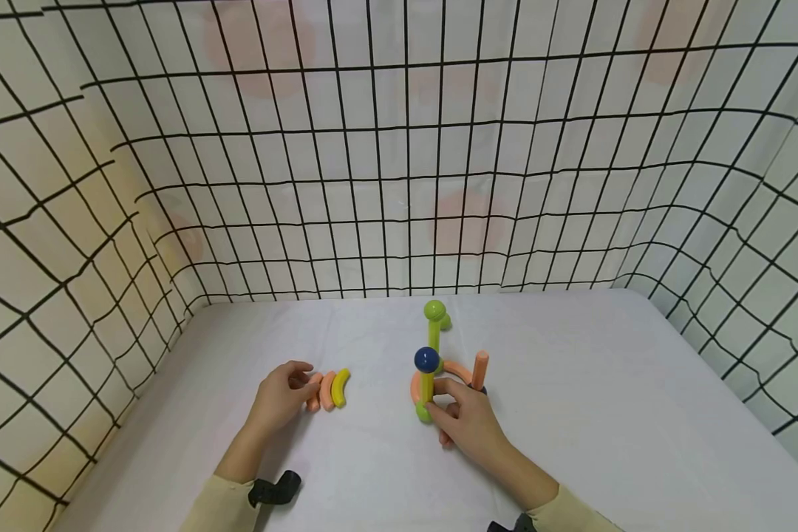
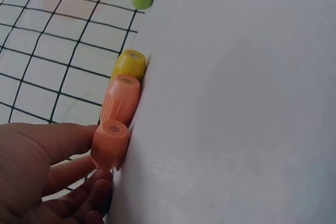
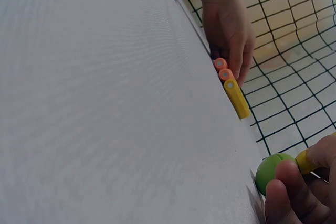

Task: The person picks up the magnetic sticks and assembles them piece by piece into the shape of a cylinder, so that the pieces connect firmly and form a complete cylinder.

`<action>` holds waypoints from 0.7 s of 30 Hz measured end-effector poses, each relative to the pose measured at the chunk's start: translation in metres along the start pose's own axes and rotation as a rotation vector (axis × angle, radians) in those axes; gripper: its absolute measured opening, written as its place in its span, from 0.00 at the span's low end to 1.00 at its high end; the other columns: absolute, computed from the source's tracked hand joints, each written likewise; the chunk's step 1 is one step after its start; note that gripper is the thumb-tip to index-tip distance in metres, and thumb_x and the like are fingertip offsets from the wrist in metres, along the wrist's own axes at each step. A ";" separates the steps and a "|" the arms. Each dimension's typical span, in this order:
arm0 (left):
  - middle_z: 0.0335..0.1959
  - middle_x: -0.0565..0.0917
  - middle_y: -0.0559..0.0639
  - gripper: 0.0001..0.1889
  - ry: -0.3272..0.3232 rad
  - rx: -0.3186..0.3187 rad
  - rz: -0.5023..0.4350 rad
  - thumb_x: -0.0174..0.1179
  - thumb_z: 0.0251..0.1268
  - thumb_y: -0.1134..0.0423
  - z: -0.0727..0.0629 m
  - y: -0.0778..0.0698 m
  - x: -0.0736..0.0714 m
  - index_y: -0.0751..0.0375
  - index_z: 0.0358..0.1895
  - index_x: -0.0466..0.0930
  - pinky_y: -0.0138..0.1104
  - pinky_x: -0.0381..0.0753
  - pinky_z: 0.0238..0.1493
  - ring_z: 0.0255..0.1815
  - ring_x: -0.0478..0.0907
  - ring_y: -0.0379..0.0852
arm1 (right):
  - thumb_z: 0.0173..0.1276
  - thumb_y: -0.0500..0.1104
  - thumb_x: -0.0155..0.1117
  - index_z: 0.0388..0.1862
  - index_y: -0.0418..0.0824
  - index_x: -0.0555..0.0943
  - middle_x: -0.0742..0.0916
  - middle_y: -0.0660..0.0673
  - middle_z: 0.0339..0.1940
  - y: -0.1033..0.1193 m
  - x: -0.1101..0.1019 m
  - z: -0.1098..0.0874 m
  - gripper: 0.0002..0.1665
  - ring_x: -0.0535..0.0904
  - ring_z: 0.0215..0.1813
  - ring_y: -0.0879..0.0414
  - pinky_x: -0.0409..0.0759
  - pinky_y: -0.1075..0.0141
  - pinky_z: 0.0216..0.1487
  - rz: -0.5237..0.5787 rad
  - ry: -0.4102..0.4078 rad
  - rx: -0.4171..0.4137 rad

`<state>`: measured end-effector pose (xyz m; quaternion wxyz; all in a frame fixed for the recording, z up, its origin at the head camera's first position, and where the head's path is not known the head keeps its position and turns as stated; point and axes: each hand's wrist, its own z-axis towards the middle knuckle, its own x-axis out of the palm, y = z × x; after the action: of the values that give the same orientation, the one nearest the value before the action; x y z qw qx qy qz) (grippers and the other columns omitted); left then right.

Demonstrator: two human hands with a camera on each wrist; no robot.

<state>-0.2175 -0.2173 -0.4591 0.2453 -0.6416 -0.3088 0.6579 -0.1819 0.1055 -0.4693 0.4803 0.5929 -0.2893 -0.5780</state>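
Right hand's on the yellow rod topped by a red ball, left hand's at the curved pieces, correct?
Not quite: the head view shows the top ball is dark blue, not red. The right hand is on the yellow rod and the left hand is at the curved pieces.

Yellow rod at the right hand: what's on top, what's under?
Top: blue ball. Under the yellow rod: green ball. The right hand partly covers rod and green ball; what's behind its fingers can't be seen.

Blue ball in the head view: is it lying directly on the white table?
No, the blue ball sits on top of the upright yellow stick that the right hand pinches.
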 end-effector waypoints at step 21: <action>0.26 0.83 0.52 0.19 -0.032 -0.054 -0.055 0.68 0.64 0.55 0.000 -0.002 -0.005 0.67 0.50 0.84 0.32 0.74 0.27 0.23 0.76 0.42 | 0.68 0.37 0.67 0.53 0.44 0.81 0.88 0.45 0.44 0.002 0.000 -0.001 0.16 0.74 0.13 0.62 0.77 0.67 0.17 -0.006 -0.007 -0.035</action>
<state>-0.2170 -0.2189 -0.4542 0.2409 -0.6288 -0.3478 0.6524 -0.1802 0.1054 -0.4672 0.4879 0.5832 -0.2791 -0.5865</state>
